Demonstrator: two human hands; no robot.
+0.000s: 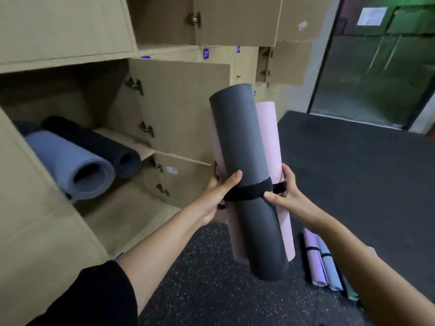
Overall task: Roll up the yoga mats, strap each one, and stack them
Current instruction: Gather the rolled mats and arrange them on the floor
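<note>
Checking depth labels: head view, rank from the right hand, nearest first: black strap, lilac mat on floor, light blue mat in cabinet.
1. black strap: under the right hand, around the held mats.
2. lilac mat: on the floor, below that hand.
3. light blue mat: in the open cabinet, far left.

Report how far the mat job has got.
Done: a light blue mat and a dark mat lie rolled in the open locker; more rolled mats lie on the floor. In hand: the left hand and right hand hold a grey mat and pink mat with black straps. Left: stacking these and the floor mats.
</note>
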